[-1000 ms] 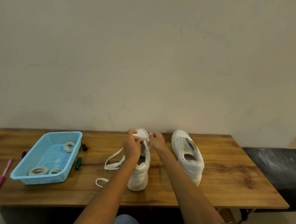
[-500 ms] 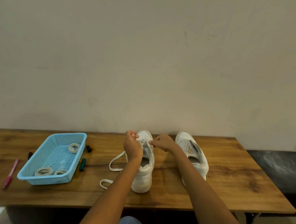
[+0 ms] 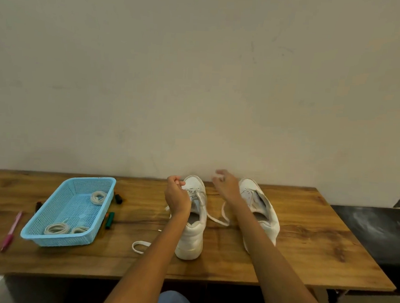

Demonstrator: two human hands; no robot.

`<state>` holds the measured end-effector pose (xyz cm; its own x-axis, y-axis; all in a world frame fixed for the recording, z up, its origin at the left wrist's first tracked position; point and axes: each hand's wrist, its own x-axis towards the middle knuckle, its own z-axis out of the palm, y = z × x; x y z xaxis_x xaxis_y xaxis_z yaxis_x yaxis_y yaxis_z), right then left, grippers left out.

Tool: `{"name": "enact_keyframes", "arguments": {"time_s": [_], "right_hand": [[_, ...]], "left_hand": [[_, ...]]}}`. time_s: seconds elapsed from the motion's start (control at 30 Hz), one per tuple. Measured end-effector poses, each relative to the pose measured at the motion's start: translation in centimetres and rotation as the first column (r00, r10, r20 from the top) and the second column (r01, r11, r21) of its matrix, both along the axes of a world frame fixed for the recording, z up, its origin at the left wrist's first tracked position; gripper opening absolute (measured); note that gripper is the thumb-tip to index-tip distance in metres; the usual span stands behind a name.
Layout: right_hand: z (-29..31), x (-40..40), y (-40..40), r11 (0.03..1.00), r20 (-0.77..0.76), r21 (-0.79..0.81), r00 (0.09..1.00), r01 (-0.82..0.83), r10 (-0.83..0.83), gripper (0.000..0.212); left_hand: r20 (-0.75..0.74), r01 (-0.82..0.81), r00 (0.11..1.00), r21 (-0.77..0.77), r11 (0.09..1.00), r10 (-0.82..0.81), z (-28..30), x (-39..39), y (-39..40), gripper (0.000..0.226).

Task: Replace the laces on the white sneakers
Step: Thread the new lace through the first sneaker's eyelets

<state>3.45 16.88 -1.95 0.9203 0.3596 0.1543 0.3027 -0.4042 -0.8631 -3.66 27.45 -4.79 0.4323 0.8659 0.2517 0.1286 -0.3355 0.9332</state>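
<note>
Two white sneakers stand on the wooden table (image 3: 305,258), toes to the wall. The left sneaker (image 3: 190,239) has a white lace (image 3: 213,219) threaded near its toe. One end of the lace loops on the table to the sneaker's right, and the other end (image 3: 139,246) trails to its left. My left hand (image 3: 176,194) is curled over the front eyelets and pinches the lace there. My right hand (image 3: 225,183) is raised between the sneakers, blurred, and seems to pinch the lace end at its fingertips. The right sneaker (image 3: 261,209) has no lace.
A blue basket (image 3: 37,236) at the left holds coiled laces (image 3: 57,228). Markers (image 3: 109,219) lie beside it and a pink pen (image 3: 11,231) lies further left. A black bench (image 3: 376,232) adjoins the table's right end. The wall runs close behind the sneakers.
My right hand has left the eyelets and swung up and to the right, drawing lace out to the right of the left sneaker. My left hand stays at the toe.
</note>
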Motion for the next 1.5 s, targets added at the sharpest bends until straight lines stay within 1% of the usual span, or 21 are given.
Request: {"name": "enact_keyframes", "arguments": {"time_s": [0.07,0.1,0.23,0.27,0.3,0.33,0.37,0.4,0.43,0.47,0.53,0.6,0.63,0.7,0.8,0.9,1.0,1.07,1.17,1.37,1.5], "right_hand": [[-2.0,-1.0,1.3,0.959,-0.015,-0.246,0.99,-0.141,0.141,0.03],[-2.6,-1.3,1.9,0.939,-0.004,-0.316,0.99,-0.135,0.141,0.03],[-1.6,-1.2,2.3,0.921,0.072,-0.381,0.991,-0.08,0.116,0.035],[-0.8,-1.1,2.1,0.963,0.063,-0.27,0.998,-0.006,0.024,0.032],[-0.1,-0.8,1.8,0.989,0.001,-0.046,0.99,0.14,-0.14,0.028],[1.0,-0.4,1.3,0.916,-0.14,0.216,0.939,0.338,-0.314,0.025],[2.0,0.1,0.7,0.753,-0.307,0.405,0.853,0.518,-0.422,0.025],[2.8,0.6,0.0,0.583,-0.425,0.511,0.775,0.632,-0.468,0.026],[3.1,1.0,-0.6,0.492,-0.465,0.542,0.731,0.681,-0.499,0.027],[3.2,1.3,-1.1,0.498,-0.44,0.537,0.73,0.681,-0.523,0.028],[2.9,0.9,-1.3,0.683,-0.313,0.436,0.81,0.586,-0.496,0.032],[1.1,0.3,-0.8,0.923,-0.194,0.152,0.926,0.353,-0.323,0.045],[0.2,0.1,-0.4,0.977,-0.15,-0.018,0.965,0.214,-0.214,0.051],[-1.5,-0.4,0.5,0.966,-0.086,-0.257,0.996,-0.004,-0.019,0.053],[-2.9,-1.2,2.1,0.926,-0.034,-0.357,0.992,-0.124,0.12,0.033],[-3.2,-1.2,2.5,0.961,-0.014,-0.275,1.0,0.001,-0.005,0.025],[-3.1,-1.3,1.7,0.962,-0.16,0.059,0.954,0.267,-0.255,0.02],[-3.5,-1.6,1.9,0.967,-0.202,0.01,0.948,0.254,-0.247,0.02],[-4.1,-2.2,2.7,0.983,-0.222,-0.172,0.969,0.071,-0.109,0.026],[-3.4,-2.2,2.2,0.966,-0.096,-0.257,0.995,-0.026,0.001,0.027],[-2.8,-2.0,2.0,0.932,-0.013,-0.352,0.996,-0.09,0.091,0.025]], "left_hand": [[-0.001,0.003,1.0,0.002,1.0,-0.003,0.0,-0.1,-0.1,0.024],[-0.002,0.005,1.0,0.003,1.0,-0.005,0.0,-0.1,-0.1,0.025],[-0.016,0.01,1.0,-0.003,1.0,-0.01,-0.1,0.0,0.0,0.024],[-0.025,0.009,1.0,-0.008,1.0,-0.009,-0.2,0.0,0.1,0.023],[-0.03,0.009,1.0,-0.014,1.0,-0.01,-0.3,0.1,0.2,0.023],[-0.029,0.012,1.0,-0.021,1.0,-0.013,-0.4,0.2,0.3,0.024],[-0.026,0.014,1.0,-0.029,0.999,-0.015,-0.5,0.3,0.4,0.024],[-0.024,0.013,1.0,-0.042,0.999,-0.014,-0.5,0.3,0.4,0.024],[-0.025,0.009,1.0,-0.054,0.998,-0.011,-0.4,0.3,0.4,0.024],[-0.026,0.008,1.0,-0.064,0.998,-0.009,-0.4,0.3,0.4,0.024],[-0.031,0.014,0.999,-0.068,0.998,-0.016,-0.5,0.3,0.4,0.023],[-0.043,0.024,0.999,-0.073,0.997,-0.027,-0.6,0.4,0.4,0.024],[-0.051,0.026,0.998,-0.079,0.997,-0.03,-0.7,0.5,0.4,0.024],[-0.067,0.03,0.997,-0.098,0.995,-0.037,-0.7,0.5,0.4,0.026],[-0.074,0.042,0.996,-0.155,0.987,-0.054,-0.6,0.4,0.6,0.03],[-0.077,0.031,0.996,-0.206,0.978,-0.048,-1.0,0.5,0.9,0.031],[-0.081,0.028,0.996,-0.21,0.977,-0.045,-1.2,0.7,0.8,0.031],[-0.087,0.021,0.995,-0.218,0.976,-0.04,-1.0,0.6,0.6,0.031],[-0.097,0.016,0.994,-0.24,0.971,-0.04,-0.9,0.5,0.7,0.029],[-0.346,0.159,0.908,-0.235,0.959,-0.236,-0.4,0.1,1.4,0.005],[-0.567,0.235,0.776,-0.148,0.961,-0.277,-0.7,-1.0,2.8,0.017]]}}
